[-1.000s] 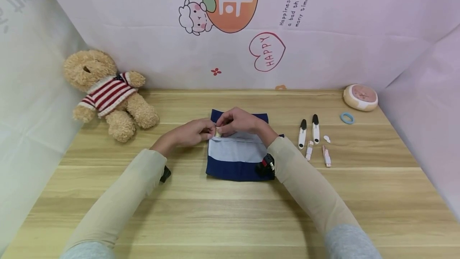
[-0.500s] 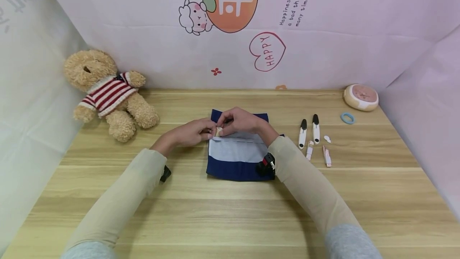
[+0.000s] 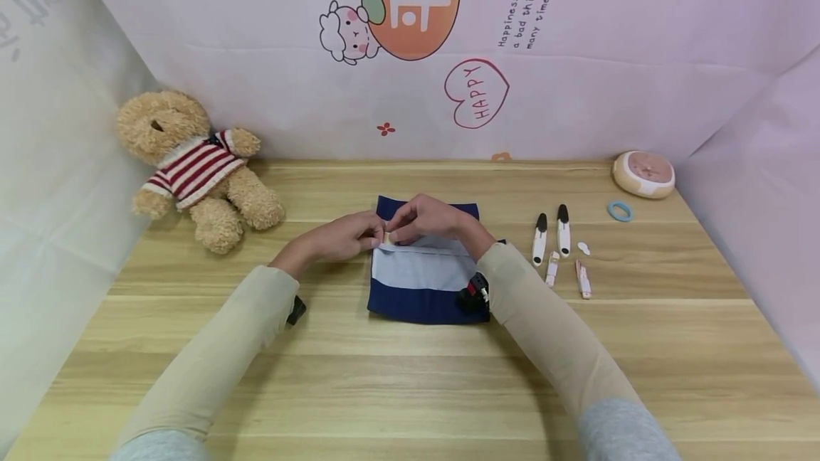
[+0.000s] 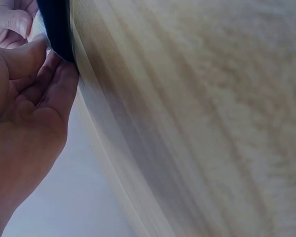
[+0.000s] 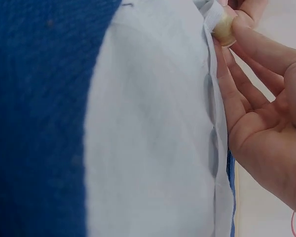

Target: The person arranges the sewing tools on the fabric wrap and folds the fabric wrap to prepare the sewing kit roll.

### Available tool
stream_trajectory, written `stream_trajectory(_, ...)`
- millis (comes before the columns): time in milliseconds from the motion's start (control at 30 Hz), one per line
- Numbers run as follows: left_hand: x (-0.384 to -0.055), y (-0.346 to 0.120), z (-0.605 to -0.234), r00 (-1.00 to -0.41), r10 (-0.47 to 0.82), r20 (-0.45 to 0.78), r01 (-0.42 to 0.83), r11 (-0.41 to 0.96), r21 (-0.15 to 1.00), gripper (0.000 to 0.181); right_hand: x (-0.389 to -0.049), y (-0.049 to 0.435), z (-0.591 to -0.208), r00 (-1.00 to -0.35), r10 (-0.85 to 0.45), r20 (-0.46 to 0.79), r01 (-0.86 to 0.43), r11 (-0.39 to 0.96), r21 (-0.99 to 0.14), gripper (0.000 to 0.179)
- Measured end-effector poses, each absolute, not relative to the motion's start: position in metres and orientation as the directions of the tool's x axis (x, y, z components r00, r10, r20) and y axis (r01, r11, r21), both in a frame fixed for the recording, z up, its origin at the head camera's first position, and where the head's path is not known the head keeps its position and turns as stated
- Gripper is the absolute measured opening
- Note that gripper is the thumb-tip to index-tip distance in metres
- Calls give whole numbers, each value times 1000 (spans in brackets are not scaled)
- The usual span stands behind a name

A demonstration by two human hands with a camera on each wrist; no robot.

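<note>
A cloth piece (image 3: pixel 423 269), navy with a pale grey middle, lies on the table; it looks like a pouch or cover with an open edge across it. My left hand (image 3: pixel 346 235) pinches the cloth at its left side, thumb against fingers. From the other side my right hand (image 3: pixel 428 217) holds a small round pale-yellow thing (image 5: pixel 226 29) between thumb and fingers, right at the pale cloth edge. It may be a button; the fingers cover much of it. In the left wrist view the left fingertips (image 4: pixel 61 79) touch the navy edge.
Right of the cloth lie two white tools with black ends (image 3: pixel 563 230), two small clipper-like pieces (image 3: pixel 582 279), a white cloud-shaped piece (image 3: pixel 583 248) and a blue ring (image 3: pixel 619 210). A cream oval object (image 3: pixel 643 173) sits behind them. A teddy bear (image 3: pixel 201 169) leans at the back left.
Both hands stay at the same spot on the cloth. The right fingers have shifted slightly around the yellow thing, which showed a little more half a second ago.
</note>
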State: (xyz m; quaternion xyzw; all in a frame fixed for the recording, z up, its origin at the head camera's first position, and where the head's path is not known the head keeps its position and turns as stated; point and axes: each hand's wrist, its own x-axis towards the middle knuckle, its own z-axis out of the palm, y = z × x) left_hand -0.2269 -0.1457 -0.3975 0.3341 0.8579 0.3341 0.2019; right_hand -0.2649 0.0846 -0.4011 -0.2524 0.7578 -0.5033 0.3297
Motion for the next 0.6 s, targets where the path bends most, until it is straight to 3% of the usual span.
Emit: stream_trajectory(600, -226, -145, -397, -719, 680, -144, 399, 573, 716, 11, -264, 79, -397, -627, -729, -273, -139, 450, -882, 20)
